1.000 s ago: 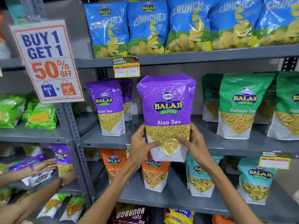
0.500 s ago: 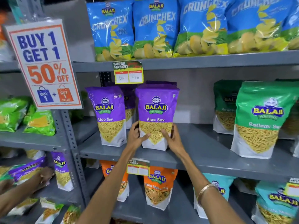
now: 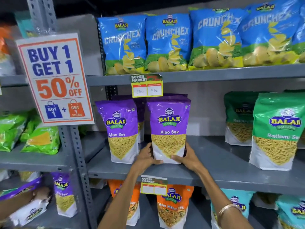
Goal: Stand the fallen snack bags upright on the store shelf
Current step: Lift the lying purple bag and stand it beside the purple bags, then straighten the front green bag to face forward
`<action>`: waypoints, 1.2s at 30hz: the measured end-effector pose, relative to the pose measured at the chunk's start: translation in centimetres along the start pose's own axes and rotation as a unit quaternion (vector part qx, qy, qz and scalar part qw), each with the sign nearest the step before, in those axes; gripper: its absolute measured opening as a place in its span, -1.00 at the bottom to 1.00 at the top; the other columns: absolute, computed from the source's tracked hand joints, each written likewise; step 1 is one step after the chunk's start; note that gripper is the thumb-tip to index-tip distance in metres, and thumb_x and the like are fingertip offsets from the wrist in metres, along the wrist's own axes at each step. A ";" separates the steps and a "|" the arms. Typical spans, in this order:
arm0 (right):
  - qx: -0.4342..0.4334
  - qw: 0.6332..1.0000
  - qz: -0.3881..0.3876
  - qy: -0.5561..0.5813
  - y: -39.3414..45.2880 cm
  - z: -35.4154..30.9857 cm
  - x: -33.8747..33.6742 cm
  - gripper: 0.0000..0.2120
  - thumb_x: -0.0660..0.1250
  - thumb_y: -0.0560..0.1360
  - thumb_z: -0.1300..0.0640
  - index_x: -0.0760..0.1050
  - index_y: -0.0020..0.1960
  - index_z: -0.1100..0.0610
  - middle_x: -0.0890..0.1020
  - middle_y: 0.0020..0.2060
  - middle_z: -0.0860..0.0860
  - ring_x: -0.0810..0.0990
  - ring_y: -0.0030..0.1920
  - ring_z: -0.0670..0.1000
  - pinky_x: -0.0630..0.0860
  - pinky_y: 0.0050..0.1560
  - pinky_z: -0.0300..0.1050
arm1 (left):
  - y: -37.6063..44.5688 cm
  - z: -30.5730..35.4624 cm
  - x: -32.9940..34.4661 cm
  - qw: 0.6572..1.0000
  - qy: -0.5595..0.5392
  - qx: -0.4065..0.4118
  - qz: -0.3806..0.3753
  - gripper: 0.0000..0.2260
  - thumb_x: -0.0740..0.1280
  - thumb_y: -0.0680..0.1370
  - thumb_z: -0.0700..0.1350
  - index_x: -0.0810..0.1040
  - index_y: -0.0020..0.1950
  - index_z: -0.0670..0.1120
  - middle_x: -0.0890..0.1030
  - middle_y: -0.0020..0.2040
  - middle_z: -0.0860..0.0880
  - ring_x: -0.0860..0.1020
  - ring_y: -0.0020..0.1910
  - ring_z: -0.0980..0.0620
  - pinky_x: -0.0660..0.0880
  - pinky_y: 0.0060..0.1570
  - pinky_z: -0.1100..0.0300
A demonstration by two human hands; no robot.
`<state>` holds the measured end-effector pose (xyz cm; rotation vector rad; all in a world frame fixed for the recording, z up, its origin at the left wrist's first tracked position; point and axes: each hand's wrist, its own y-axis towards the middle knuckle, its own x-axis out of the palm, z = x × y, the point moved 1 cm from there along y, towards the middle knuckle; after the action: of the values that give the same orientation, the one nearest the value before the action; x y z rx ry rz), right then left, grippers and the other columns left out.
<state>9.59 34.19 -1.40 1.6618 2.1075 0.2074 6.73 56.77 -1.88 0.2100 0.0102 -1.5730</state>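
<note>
Purple snack bag (image 3: 168, 131) stands upright, long axis vertical, on the middle shelf (image 3: 214, 164); left hand (image 3: 145, 160) and right hand (image 3: 186, 158) clasp its base from either side.

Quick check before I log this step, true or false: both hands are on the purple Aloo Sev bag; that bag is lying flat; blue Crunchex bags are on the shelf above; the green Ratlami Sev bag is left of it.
1. Left hand and right hand grip the Aloo Sev bag: true.
2. It lies flat: false, it is upright on the middle shelf.
3. Crunchex bags sit above: true.
4. Ratlami Sev bag is left: false, right.
</note>
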 end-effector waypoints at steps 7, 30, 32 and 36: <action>0.026 0.998 0.010 -0.055 -1.6 -0.3 0.8 -0.32 0.62 0.37 0.09 0.40 0.39 0.02 0.61 0.29 -0.06 0.59 0.25 -0.10 0.51 0.25 -0.25 | -0.9 0.5 0.1 0.999 0.020 0.028 0.014 -0.32 0.59 0.16 -0.31 0.54 0.24 -0.01 0.64 0.15 0.08 0.55 0.21 0.03 0.61 0.18 0.03; 0.040 0.992 0.013 -0.116 -3.0 -1.5 0.9 -0.25 0.59 0.40 0.03 0.30 0.46 0.11 0.55 0.30 -0.06 0.54 0.34 0.03 0.50 0.34 -0.02 | -0.7 -0.2 0.0 0.998 0.060 0.027 -0.004 -0.08 0.63 0.20 -0.20 0.31 0.50 0.01 0.48 0.44 0.06 0.45 0.43 -0.04 0.50 0.38 -0.17; 0.051 0.992 0.019 -0.112 -3.3 -2.0 0.8 -0.17 0.60 0.37 -0.02 0.25 0.49 0.12 0.54 0.31 -0.04 0.54 0.33 0.01 0.50 0.33 -0.02 | -0.4 -0.4 -0.3 0.998 0.054 0.043 -0.005 -0.03 0.66 0.15 -0.16 0.31 0.48 0.08 0.50 0.44 0.09 0.46 0.45 -0.02 0.49 0.39 -0.17; 0.029 0.994 0.088 -0.063 -6.3 -2.8 0.5 -0.17 0.53 0.43 -0.12 0.20 0.54 0.09 0.48 0.43 -0.01 0.50 0.40 -0.01 0.51 0.38 0.05 | -4.0 0.9 1.6 0.974 0.123 0.142 0.130 -0.05 0.68 0.26 -0.12 0.28 0.55 -0.03 0.40 0.49 0.09 0.36 0.47 0.10 0.31 0.51 0.08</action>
<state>2.71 33.45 -1.50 1.8455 1.8925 0.0918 2.63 55.10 -1.71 0.6073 -0.0481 -1.2751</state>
